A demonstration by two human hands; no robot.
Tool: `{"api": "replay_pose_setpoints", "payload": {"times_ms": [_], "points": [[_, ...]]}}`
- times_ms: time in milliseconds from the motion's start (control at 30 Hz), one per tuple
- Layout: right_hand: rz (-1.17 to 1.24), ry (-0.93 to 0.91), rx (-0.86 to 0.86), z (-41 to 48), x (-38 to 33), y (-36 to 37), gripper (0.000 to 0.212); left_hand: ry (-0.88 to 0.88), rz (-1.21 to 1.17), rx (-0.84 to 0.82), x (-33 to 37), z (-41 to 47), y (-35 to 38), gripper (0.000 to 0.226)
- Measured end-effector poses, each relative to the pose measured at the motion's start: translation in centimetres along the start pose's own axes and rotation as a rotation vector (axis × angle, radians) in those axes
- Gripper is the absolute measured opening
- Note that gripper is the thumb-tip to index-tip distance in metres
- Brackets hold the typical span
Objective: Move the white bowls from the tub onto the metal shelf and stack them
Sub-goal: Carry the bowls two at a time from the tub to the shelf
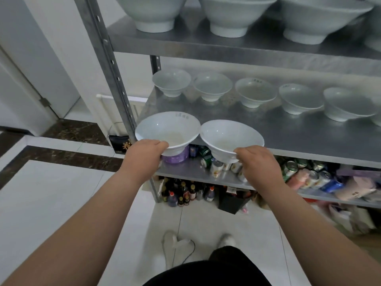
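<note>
Bowls are in mid-carry: the left hand [144, 152] grips one white bowl [167, 129] by its near rim and the right hand [255, 159] grips a second bowl [231, 137] the same way, fingers curled over each rim. Both bowls hang at the front edge of the metal shelf [288, 133], not yet set down. Beyond the fingertips, five more bowls [255, 91] stand singly in a row, none stacked. The tub is out of view, so the count left is unknown; stacking looks wholly undone
</note>
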State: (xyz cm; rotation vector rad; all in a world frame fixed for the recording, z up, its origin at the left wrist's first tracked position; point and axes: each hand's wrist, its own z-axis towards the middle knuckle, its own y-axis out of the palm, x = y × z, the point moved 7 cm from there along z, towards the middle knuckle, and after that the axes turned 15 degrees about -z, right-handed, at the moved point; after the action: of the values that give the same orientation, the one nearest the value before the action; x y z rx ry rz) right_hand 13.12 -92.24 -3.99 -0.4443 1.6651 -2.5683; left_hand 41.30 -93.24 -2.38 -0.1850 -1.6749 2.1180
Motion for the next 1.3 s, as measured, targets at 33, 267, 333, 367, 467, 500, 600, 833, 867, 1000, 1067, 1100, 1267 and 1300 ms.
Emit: {"api": "replay_pose_setpoints", "payload": {"times_ms": [33, 267, 333, 367, 467, 500, 600, 833, 867, 1000, 1067, 1100, 1267, 1300], "points": [[-0.009, 0.005, 0.003, 0.6, 0.0, 0.4, 0.039, 0.009, -0.004, 0.005, -0.4, 0.8, 0.3, 0.021], [-0.075, -0.015, 0.032, 4.9, -0.3, 3.9, 0.039, -0.056, 0.076, -0.094, -4.1, 5.8, 3.9, 0.038], [-0.05, -0.036, 0.076, 6.1, -0.1, 5.0, 0.044, -0.069, 0.099, -0.098, -5.6, 7.1, 5.1, 0.044], [-0.029, -0.053, 0.089, 6.8, -0.1, 5.7, 0.047, -0.068, 0.108, -0.109, -6.2, 7.7, 5.6, 0.047], [-0.004, -0.071, 0.056, 9.0, -0.2, 7.9, 0.05, -0.102, 0.085, -0.141, -7.3, 9.7, 6.8, 0.051], [-0.01, -0.081, 0.047, 9.6, -0.3, 8.5, 0.05, -0.133, 0.073, -0.172, -7.7, 10.2, 7.3, 0.048], [-0.034, -0.144, 0.058, 10.8, -0.9, 9.8, 0.048, -0.175, 0.064, -0.184, -8.8, 11.1, 8.3, 0.046], [-0.055, -0.177, -0.01, 13.5, -2.8, 12.4, 0.045, -0.111, 0.075, -0.149, -11.3, 12.5, 10.1, 0.048], [-0.043, -0.184, -0.03, 13.9, -3.1, 12.8, 0.046, -0.094, 0.074, -0.152, -11.5, 12.8, 10.5, 0.049], [-0.015, -0.197, -0.118, 15.5, -3.5, 14.2, 0.055, -0.08, 0.071, -0.164, -12.1, 14.4, 11.2, 0.051], [-0.005, -0.195, -0.142, 16.0, -3.6, 14.5, 0.054, -0.074, 0.08, -0.183, -12.5, 15.1, 11.5, 0.049], [0.003, -0.192, -0.147, 16.1, -3.7, 14.5, 0.052, -0.069, 0.081, -0.196, -12.7, 15.3, 11.6, 0.049], [0.006, -0.161, -0.123, 16.4, -3.6, 14.9, 0.044, -0.05, 0.057, -0.217, -13.3, 15.8, 11.9, 0.045], [0.005, -0.157, -0.111, 16.4, -3.6, 15.0, 0.041, -0.047, 0.048, -0.211, -13.5, 15.8, 11.9, 0.044]]}}
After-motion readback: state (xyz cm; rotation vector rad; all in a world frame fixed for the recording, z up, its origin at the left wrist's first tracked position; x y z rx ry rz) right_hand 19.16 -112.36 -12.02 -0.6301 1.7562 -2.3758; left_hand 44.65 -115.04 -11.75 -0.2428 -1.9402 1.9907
